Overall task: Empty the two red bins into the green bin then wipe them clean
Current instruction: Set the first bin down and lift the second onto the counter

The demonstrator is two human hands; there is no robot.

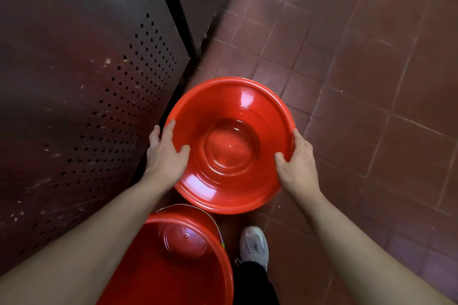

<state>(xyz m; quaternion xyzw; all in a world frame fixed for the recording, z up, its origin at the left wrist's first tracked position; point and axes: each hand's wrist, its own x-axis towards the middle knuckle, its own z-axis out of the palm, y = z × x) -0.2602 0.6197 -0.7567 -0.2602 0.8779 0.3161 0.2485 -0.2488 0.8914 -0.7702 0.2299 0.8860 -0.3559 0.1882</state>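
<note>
Steel cabinet wall (81, 96) with perforated panel fills the left; red tiled floor (371, 82) takes the right and far side. Near bottom, second red bin (173, 262) sits under my left forearm, with a thin metal rim (213, 218) and a sliver of green just behind it, maybe the green bin; can't confirm. I'm holding the far red bin (230, 145) by its rim: left hand (164, 153) and right hand (297, 158) both grasp it, thumbs inside, fingers outside. It looks empty, glossy, possibly wet. Risks: a slick rim could slip from my thumbs; swinging left would clip the cabinet; my shoe (254, 245) is close under the drop path.
</note>
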